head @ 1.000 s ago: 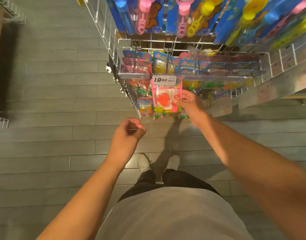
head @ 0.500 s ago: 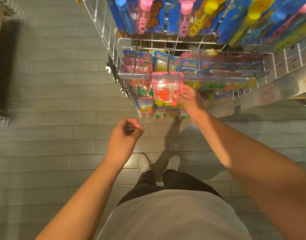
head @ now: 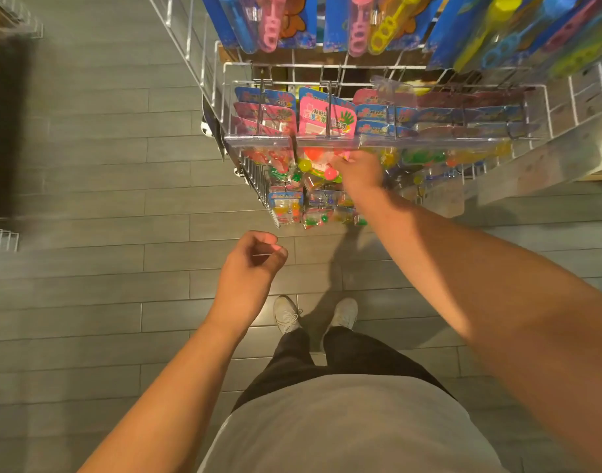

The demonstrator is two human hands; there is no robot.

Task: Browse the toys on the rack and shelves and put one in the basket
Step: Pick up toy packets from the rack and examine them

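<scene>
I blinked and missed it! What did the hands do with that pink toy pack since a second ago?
The right hand had tipped the pink toy pack up toward the camera so its front and price label showed. It has now swung the pack back down to hang on its hook on the wire rack, with the hand at its lower part. The left hand stayed loosely curled and empty.
</scene>
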